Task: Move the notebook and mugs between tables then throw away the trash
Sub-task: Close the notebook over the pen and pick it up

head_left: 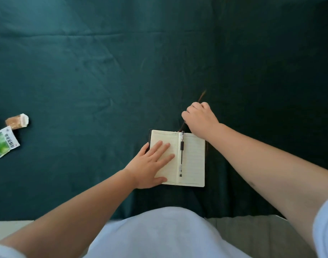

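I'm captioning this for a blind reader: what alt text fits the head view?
An open notebook lies on a dark green tablecloth, a pen along its centre fold. The left hand lies flat on the left page; the right hand pinches its ribbon bookmark. Two wrappers lie far left.

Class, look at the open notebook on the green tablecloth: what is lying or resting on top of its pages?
A black pen lies along the notebook's centre fold. The left hand rests flat on the left page, hiding part of it. The right hand holds a thin ribbon-like strip above the top edge.
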